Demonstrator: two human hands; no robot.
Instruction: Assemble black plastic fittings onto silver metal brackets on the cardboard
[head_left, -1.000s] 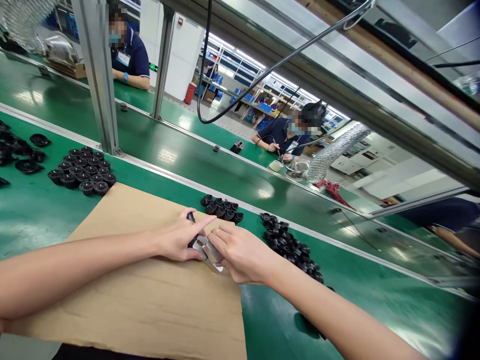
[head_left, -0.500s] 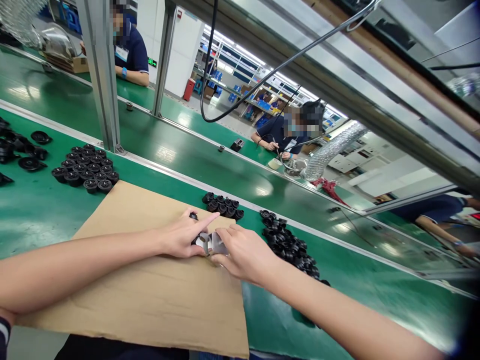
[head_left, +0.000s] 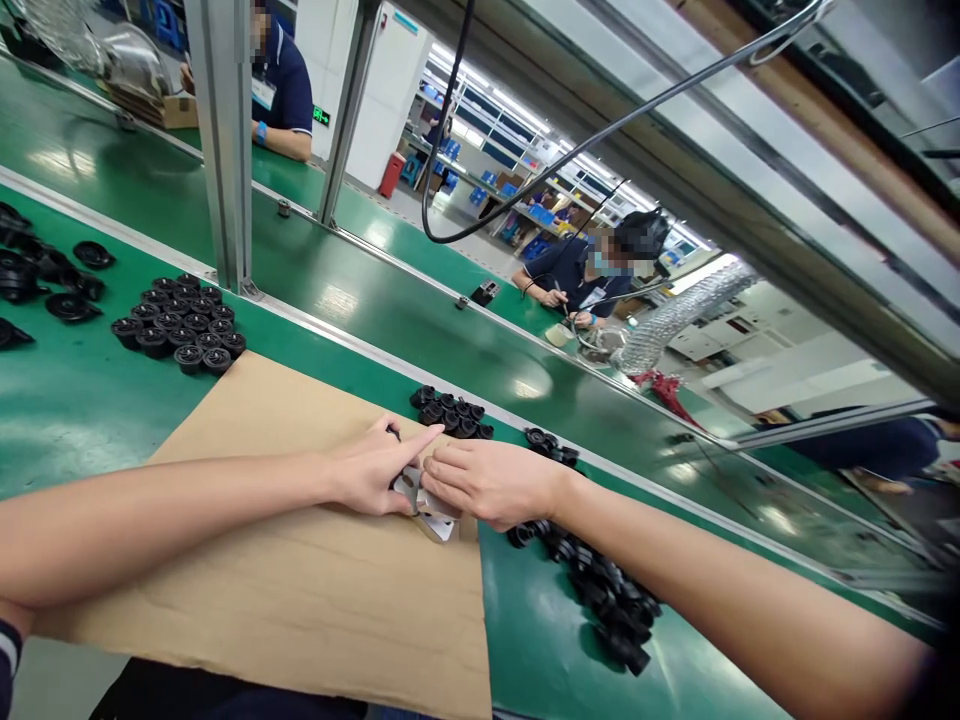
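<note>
Over the cardboard sheet (head_left: 315, 590), my left hand (head_left: 375, 468) is closed around a small black part (head_left: 393, 432), mostly hidden by the fingers. Thumb and index finger of that hand are spread to either side of a shiny silver-white piece (head_left: 439, 525), thin and bent like foil or film. My right hand (head_left: 491, 482) pinches this silvery piece from the right, its fingertips close to my left hand. Whether the silvery piece is attached to the black part I cannot tell.
Black round parts (head_left: 180, 322) stand in rows at the left, with loose black parts (head_left: 71, 305) beyond them. A small black group (head_left: 450, 412) sits behind the cardboard, and a black pile (head_left: 600, 580) lies under my right forearm. Metal posts (head_left: 225, 150) rise behind. Co-workers sit opposite.
My right hand has turned, its back now more upward, and the silvery piece has swung lower and shows below its fingers. My left hand keeps its grip. The whole view has shifted slightly.
</note>
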